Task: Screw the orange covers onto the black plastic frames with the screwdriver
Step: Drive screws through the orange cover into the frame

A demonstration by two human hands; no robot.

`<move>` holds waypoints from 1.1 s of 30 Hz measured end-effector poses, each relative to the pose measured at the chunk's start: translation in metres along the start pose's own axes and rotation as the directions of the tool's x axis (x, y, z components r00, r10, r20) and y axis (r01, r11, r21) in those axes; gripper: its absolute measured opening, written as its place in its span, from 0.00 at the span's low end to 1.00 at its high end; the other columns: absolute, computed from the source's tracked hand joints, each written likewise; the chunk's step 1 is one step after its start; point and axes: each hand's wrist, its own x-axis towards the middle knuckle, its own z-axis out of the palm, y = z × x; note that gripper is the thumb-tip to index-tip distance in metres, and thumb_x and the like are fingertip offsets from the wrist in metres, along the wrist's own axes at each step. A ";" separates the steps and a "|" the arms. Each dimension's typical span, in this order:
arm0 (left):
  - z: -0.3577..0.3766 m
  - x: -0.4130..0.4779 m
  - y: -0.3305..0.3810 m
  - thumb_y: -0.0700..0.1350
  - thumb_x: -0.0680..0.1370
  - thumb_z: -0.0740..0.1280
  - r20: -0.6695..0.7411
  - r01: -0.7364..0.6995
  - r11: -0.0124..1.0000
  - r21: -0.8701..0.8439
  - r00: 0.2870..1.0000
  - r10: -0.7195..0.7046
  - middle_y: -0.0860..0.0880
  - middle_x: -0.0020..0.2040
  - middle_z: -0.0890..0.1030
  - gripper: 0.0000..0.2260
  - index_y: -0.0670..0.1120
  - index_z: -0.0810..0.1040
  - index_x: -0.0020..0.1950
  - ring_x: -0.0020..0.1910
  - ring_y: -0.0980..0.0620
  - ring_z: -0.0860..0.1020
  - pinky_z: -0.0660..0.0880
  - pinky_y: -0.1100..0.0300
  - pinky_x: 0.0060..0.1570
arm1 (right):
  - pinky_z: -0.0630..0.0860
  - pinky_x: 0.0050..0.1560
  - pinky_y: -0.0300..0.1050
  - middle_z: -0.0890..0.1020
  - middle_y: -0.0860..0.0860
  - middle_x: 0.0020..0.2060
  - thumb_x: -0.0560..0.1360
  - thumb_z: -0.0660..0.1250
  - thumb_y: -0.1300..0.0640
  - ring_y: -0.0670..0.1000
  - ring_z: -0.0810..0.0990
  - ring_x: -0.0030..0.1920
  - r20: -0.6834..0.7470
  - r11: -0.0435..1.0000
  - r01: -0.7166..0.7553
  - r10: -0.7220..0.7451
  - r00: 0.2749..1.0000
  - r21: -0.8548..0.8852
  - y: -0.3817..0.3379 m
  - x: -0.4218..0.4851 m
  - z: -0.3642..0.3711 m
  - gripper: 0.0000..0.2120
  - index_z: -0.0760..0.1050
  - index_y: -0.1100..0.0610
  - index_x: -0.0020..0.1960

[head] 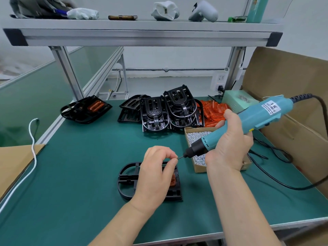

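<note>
A black plastic frame [126,181] lies flat on the green mat in front of me, with an orange cover [174,180] seated in its right part, mostly hidden by my left hand [156,173]. That hand hovers over the frame and pinches something tiny at the screwdriver's bit tip; it is too small to tell what. My right hand [229,148] grips the blue electric screwdriver [248,119], which tilts down to the left. A pile of black frames [166,112] and a heap of orange covers [213,110] sit at the back.
A cardboard box of small silver screws [193,137] sits right of the frame, under the screwdriver. One frame with an orange cover on it [85,109] lies at the back left. The screwdriver's black cable [276,157] loops across the right side beside a large cardboard carton [291,96]. A white cord [33,139] runs down the left edge.
</note>
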 end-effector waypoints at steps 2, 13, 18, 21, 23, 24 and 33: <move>-0.001 0.000 -0.001 0.34 0.75 0.71 0.013 -0.006 1.000 -0.004 1.000 0.006 0.56 0.47 0.79 0.06 0.45 0.80 0.45 0.55 0.53 0.76 0.67 0.70 0.57 | 0.73 0.32 0.37 0.76 0.44 0.25 0.74 0.72 0.61 0.45 0.74 0.28 0.013 1.000 0.018 -0.018 1.000 -0.001 0.000 0.000 0.000 0.10 0.72 0.53 0.42; -0.035 0.010 -0.037 0.77 0.66 0.58 0.483 -0.164 0.917 0.362 0.875 -0.035 0.57 0.72 0.67 0.42 0.56 0.69 0.74 0.75 0.57 0.58 0.51 0.58 0.76 | 0.72 0.31 0.37 0.75 0.47 0.26 0.70 0.73 0.59 0.46 0.73 0.27 0.115 0.996 0.089 -0.087 0.990 -0.007 0.002 0.000 0.002 0.10 0.71 0.54 0.40; -0.046 0.005 -0.066 0.85 0.57 0.55 0.639 -0.253 0.825 0.505 0.752 -0.160 0.60 0.79 0.55 0.57 0.58 0.48 0.80 0.79 0.58 0.49 0.36 0.54 0.77 | 0.72 0.31 0.36 0.75 0.47 0.25 0.68 0.73 0.57 0.46 0.73 0.27 0.159 0.993 0.111 -0.103 0.982 -0.042 0.007 0.000 0.006 0.09 0.72 0.55 0.40; -0.041 0.005 -0.070 0.83 0.58 0.58 0.622 -0.286 0.798 0.531 0.771 -0.138 0.60 0.77 0.56 0.57 0.55 0.52 0.80 0.76 0.58 0.54 0.43 0.53 0.78 | 0.71 0.29 0.35 0.74 0.47 0.25 0.68 0.73 0.58 0.45 0.72 0.26 0.203 0.993 0.111 -0.101 0.974 -0.038 0.010 0.000 0.011 0.08 0.72 0.56 0.40; -0.039 0.006 -0.072 0.82 0.58 0.59 0.614 -0.296 0.796 0.528 0.780 -0.117 0.61 0.75 0.58 0.55 0.55 0.55 0.79 0.73 0.57 0.57 0.49 0.54 0.77 | 0.71 0.29 0.35 0.74 0.47 0.25 0.68 0.72 0.59 0.44 0.72 0.25 0.220 0.992 0.119 -0.105 0.970 -0.048 0.012 -0.001 0.014 0.08 0.72 0.56 0.40; -0.038 0.006 -0.073 0.82 0.58 0.59 0.612 -0.293 0.801 0.522 0.783 -0.113 0.61 0.75 0.59 0.55 0.55 0.56 0.79 0.72 0.56 0.57 0.49 0.56 0.76 | 0.71 0.29 0.35 0.74 0.47 0.25 0.68 0.73 0.60 0.44 0.72 0.25 0.225 0.991 0.121 -0.106 0.969 -0.053 0.013 -0.001 0.015 0.08 0.72 0.56 0.40; -0.037 0.002 -0.079 0.83 0.57 0.59 0.590 -0.249 0.830 0.499 0.799 -0.115 0.64 0.73 0.58 0.55 0.58 0.56 0.79 0.72 0.59 0.56 0.48 0.61 0.73 | 0.72 0.32 0.37 0.75 0.49 0.28 0.67 0.74 0.56 0.46 0.73 0.28 0.249 0.990 0.098 -0.070 0.966 -0.102 0.025 0.000 0.017 0.10 0.73 0.56 0.40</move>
